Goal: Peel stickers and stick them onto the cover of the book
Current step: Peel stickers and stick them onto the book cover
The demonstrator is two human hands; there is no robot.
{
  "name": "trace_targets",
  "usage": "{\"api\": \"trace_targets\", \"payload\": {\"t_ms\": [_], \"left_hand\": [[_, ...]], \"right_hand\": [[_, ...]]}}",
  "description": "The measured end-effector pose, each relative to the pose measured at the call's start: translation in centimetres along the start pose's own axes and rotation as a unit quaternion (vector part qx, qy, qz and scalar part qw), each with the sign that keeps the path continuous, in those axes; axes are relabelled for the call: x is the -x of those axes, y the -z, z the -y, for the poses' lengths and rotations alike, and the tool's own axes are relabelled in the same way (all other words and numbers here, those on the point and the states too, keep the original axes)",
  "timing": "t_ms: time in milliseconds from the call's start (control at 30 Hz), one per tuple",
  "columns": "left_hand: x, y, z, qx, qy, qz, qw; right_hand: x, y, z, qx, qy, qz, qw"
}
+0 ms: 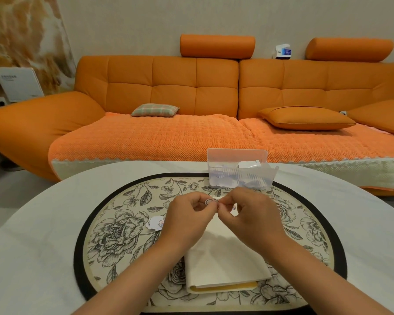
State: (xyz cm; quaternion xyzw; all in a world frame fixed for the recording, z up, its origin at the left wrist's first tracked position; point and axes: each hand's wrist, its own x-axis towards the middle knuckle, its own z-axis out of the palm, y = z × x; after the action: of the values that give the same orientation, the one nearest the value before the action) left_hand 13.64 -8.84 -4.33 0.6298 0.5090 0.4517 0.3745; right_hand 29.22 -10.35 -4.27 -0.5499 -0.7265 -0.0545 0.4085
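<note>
Pinching and peeling one small sticker [208, 201] mid-frame with left hand [189, 218] and right hand [246, 214]; apparently not yet sticking anything onto the book [225, 258] below.

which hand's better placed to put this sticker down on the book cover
Probably the right hand: it hangs directly over the book, while the left hand sits by its left edge. Both pinch the sticker.

One left hand [189, 215], one right hand [248, 214], one held sticker [209, 201], one book [225, 264], one box [237, 172], one mat [114, 237].
</note>
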Motion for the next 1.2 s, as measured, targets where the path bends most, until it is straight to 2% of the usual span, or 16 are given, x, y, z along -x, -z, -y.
{"api": "trace_targets", "payload": {"t_ms": [67,133,200,267,467,633,767,833,967,1200], "left_hand": [[-0.2,0.4,-0.2,0.009,-0.007,0.011,1.000],[-0.5,0.7,-0.4,0.023,-0.015,0.029,0.999],[-0.6,0.9,-0.6,0.042,-0.017,0.044,0.998],[-0.6,0.9,-0.6,0.052,-0.017,0.055,0.997],[-0.6,0.7,-0.5,0.074,-0.004,0.060,0.995],[-0.5,0.7,-0.5,0.069,0.005,0.056,0.996],[-0.7,0.9,-0.6,0.077,0.027,0.054,0.995],[-0.7,1.0,-0.7,0.076,0.028,0.063,0.995],[-0.7,0.8,-0.5,0.065,0.030,0.068,0.995],[-0.7,0.7,-0.6,0.076,0.044,0.058,0.994]], "right_hand": [[-0.6,0.6,0.3,-0.164,-0.105,0.073,0.978],[-1.3,1.3,0.2,-0.307,-0.201,0.130,0.921],[-1.6,1.8,-0.2,-0.359,-0.245,0.165,0.886],[-1.5,2.0,-0.3,-0.373,-0.259,0.177,0.873],[-1.4,2.0,-0.5,-0.367,-0.246,0.160,0.883],[-1.2,1.5,-0.2,-0.306,-0.199,0.142,0.920],[-1.6,1.5,-0.5,-0.355,-0.240,0.177,0.886],[-1.7,1.8,-0.6,-0.360,-0.242,0.194,0.880],[-1.6,2.2,-0.5,-0.324,-0.215,0.205,0.898],[-1.3,1.8,-0.3,-0.289,-0.188,0.175,0.922]]}}
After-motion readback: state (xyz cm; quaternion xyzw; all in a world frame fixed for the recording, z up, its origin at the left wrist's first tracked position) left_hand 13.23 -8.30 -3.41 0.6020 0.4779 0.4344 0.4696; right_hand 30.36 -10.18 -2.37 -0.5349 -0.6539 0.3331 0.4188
